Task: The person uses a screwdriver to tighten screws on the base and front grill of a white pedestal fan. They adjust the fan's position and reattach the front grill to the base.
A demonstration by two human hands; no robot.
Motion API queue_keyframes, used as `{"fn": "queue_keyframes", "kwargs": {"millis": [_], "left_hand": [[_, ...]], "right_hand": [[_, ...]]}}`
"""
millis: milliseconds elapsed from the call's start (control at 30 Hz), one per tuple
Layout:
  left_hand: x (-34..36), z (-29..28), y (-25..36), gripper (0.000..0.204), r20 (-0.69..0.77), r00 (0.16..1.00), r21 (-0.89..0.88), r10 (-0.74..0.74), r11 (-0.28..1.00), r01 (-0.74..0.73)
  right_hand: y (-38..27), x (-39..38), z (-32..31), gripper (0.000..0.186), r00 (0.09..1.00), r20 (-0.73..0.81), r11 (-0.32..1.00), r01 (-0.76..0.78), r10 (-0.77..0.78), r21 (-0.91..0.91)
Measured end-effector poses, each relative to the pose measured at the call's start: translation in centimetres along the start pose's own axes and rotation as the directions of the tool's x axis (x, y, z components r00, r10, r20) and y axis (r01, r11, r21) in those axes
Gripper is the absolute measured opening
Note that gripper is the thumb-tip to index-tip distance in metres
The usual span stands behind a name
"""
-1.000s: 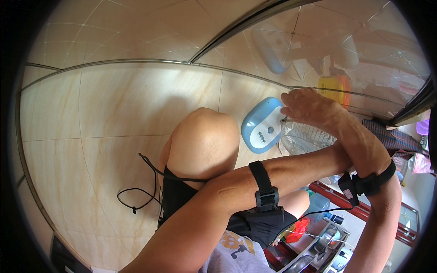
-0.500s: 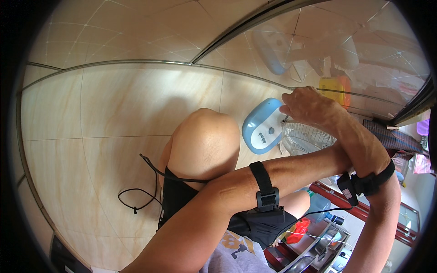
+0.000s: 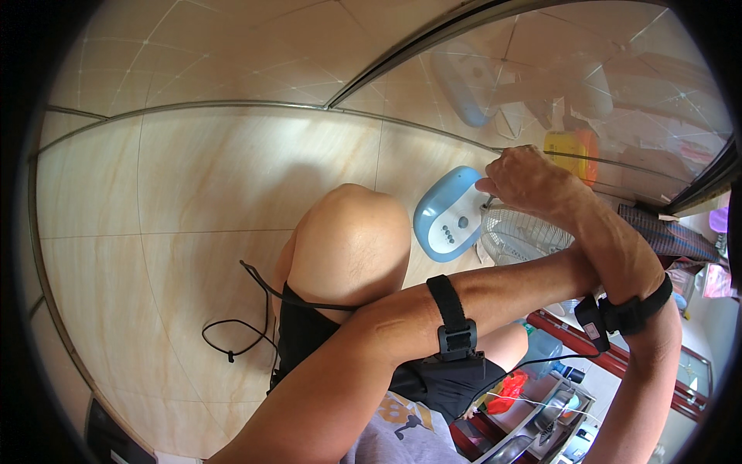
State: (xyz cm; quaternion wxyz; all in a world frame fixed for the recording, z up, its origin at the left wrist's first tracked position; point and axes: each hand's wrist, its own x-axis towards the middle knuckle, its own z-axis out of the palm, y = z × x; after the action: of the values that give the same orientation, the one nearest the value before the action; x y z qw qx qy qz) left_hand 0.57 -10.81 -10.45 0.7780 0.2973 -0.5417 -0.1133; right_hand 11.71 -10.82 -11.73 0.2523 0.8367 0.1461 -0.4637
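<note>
A standing fan is near my right hand: its blue and white base (image 3: 447, 216), with a knob and several buttons, is on the tiled floor. Its round wire guard (image 3: 522, 236) shows partly behind my forearms. My right hand (image 3: 529, 178) is closed just above the guard, beside the base. A thin dark piece shows below its thumb, but what the fingers hold is hidden. My left forearm (image 3: 525, 286) crosses under the right one toward the guard, and its hand is hidden behind the right forearm. Black straps (image 3: 450, 309) circle both forearms.
Glossy panels with a metal track (image 3: 232, 105) border the floor ahead. A yellow and orange container (image 3: 572, 151) stands beyond my right wrist. A black cable (image 3: 239, 323) loops left of my bent knee (image 3: 352, 240). At the lower right are a large bottle (image 3: 543, 346) and a red bag (image 3: 506, 393).
</note>
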Motion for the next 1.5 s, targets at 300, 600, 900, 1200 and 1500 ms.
{"fn": "queue_keyframes", "kwargs": {"millis": [300,600,900,1200,1500], "left_hand": [[-0.1,-0.5,0.1,0.043,0.016,1.000,0.046,-0.007,0.999,0.006],[0.2,-0.8,0.2,0.047,0.031,0.999,0.087,-0.009,0.996,0.007],[0.2,-1.3,0.7,0.052,0.052,0.999,0.161,-0.012,0.987,0.004],[0.3,-3.1,2.5,0.057,0.132,0.989,0.380,-0.060,0.925,0.006],[1.1,-4.0,4.7,0.075,0.327,0.918,0.460,-0.223,0.887,0.051]], "right_hand": [[0.4,0.5,0.3,0.027,0.999,0.006,0.986,-0.045,0.045,0.163],[0.5,0.4,1.6,0.027,0.987,-0.152,0.991,-0.030,0.050,0.131],[0.3,0.2,0.7,0.024,0.989,-0.136,0.971,0.083,-0.053,0.223],[1.8,-1.6,-3.2,0.024,0.999,0.052,0.960,0.021,-0.007,-0.279],[1.8,-23.6,-6.5,0.017,0.653,-0.417,0.679,-0.207,0.633,0.705]]}}
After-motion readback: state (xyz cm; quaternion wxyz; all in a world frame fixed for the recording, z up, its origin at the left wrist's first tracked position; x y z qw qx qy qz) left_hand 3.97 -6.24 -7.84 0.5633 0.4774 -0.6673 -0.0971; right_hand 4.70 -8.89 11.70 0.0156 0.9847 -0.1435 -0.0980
